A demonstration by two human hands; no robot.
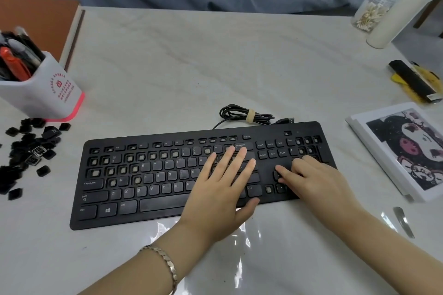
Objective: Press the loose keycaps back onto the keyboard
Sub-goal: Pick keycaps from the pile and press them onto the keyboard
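Gold band rings the left wrist by the table's near edge. Just past it, the left hand lies flat on the right middle of the keyboard, fingers straight and spread, holding nothing. The right hand sits beside it on the arrow keys, near the keyboard's right end. Its first finger pokes out and touches a key. The other fingers curl under, and I cannot tell if they hide a cap.

The keyboard lies long ways, left to right, along the near edge. Most of its open holes are in the left half. The loose keycaps sit in a heap by the table's left edge, well apart from both hands. So the next cap lies off to the left, and I think the left hand is the nearer one to fetch it. Behind the heap stands a pen cup.
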